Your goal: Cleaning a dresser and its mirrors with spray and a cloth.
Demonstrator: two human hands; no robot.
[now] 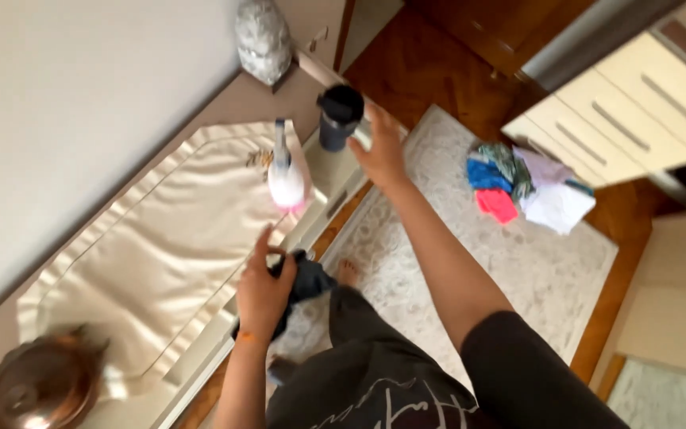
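Note:
My right hand (pixel 380 151) is stretched out and grips a dark travel mug (pixel 337 117) with a black lid, at the edge of the sideboard (pixel 224 107). My left hand (pixel 262 290) is closed on a dark cloth (pixel 305 280) near the sideboard's front edge. A white and pink spray bottle (pixel 285 176) stands upright on the cream table runner (pixel 160 246), between my two hands.
A copper-coloured lidded pot (pixel 37 385) sits at the near end of the sideboard, a grey textured ornament (pixel 263 38) at the far end. A pile of coloured cloths (pixel 529 187) lies on the pale rug (pixel 518 270). A white drawer unit (pixel 637 103) stands to the right.

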